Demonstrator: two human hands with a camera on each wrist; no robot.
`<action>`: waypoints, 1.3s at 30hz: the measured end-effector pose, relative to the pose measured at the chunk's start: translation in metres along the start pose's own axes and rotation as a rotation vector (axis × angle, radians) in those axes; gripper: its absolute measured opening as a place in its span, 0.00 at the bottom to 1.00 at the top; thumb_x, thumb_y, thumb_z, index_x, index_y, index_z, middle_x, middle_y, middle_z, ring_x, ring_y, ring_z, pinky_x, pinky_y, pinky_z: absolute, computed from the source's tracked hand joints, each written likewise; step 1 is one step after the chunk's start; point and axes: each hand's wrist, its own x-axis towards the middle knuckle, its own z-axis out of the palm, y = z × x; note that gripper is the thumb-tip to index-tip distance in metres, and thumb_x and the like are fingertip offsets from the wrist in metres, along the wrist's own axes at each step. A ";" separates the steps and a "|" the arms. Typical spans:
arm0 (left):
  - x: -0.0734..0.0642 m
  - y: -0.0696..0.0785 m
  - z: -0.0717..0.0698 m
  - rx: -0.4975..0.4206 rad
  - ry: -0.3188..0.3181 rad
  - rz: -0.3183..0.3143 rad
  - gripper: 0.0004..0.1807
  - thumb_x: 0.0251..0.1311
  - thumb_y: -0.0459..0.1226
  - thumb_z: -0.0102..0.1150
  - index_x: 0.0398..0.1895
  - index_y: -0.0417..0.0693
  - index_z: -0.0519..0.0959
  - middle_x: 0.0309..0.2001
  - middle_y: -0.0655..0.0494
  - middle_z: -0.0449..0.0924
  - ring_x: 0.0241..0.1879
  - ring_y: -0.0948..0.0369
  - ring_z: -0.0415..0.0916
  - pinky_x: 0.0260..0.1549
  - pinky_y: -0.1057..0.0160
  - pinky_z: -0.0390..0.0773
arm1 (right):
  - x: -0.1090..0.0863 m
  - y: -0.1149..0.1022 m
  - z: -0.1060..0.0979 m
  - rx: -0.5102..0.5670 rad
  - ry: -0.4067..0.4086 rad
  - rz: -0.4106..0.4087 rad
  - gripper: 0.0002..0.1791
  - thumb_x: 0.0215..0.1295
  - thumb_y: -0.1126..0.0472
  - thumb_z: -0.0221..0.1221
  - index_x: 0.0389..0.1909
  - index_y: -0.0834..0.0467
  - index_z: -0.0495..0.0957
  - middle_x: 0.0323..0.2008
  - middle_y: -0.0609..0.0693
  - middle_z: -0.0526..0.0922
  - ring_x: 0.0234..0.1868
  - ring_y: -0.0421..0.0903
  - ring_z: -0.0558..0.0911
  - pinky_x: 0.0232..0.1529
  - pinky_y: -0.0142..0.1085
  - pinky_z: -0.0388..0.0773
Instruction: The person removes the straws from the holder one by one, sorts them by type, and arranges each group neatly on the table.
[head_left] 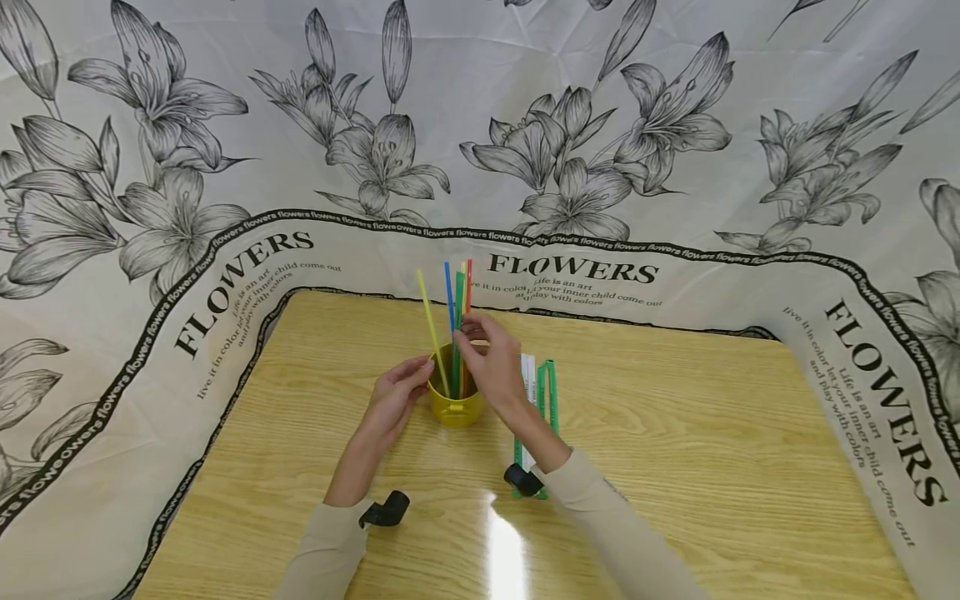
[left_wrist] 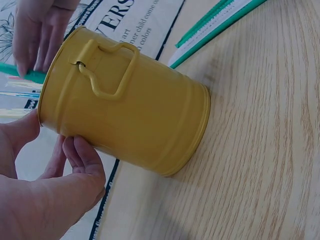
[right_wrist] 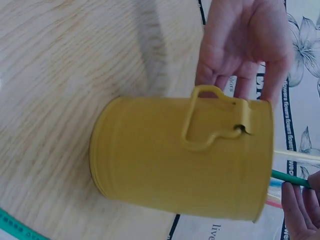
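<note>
A yellow metal bucket (head_left: pixel 454 412) with a small wire handle on its side stands upright on the table. My left hand (head_left: pixel 395 393) holds it at the left, thumb by the rim and fingers against the wall, as the left wrist view shows. Over the right side of the rim, my right hand (head_left: pixel 495 360) pinches a green stick (right_wrist: pixel 287 177) whose lower end is inside the bucket. Thin straw-like sticks lean out beside it: a yellow stick (head_left: pixel 426 302), a blue stick (head_left: pixel 449 287) and a red stick (head_left: pixel 469 273). Their lower ends are largely hidden inside.
Right of the bucket lie a green-and-white marked strip (head_left: pixel 528 371) and a narrow green loop (head_left: pixel 552 387), partly under my right forearm. A flower-printed cloth (head_left: pixel 405 250) rises behind the wooden table (head_left: pixel 675 433) and along its sides.
</note>
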 end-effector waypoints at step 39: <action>-0.003 -0.001 0.003 -0.023 0.017 0.013 0.19 0.74 0.31 0.58 0.63 0.29 0.74 0.51 0.52 0.78 0.51 0.56 0.76 0.48 0.67 0.79 | -0.002 0.023 -0.102 0.432 0.257 0.338 0.16 0.72 0.70 0.61 0.57 0.71 0.77 0.41 0.50 0.81 0.39 0.40 0.84 0.46 0.42 0.86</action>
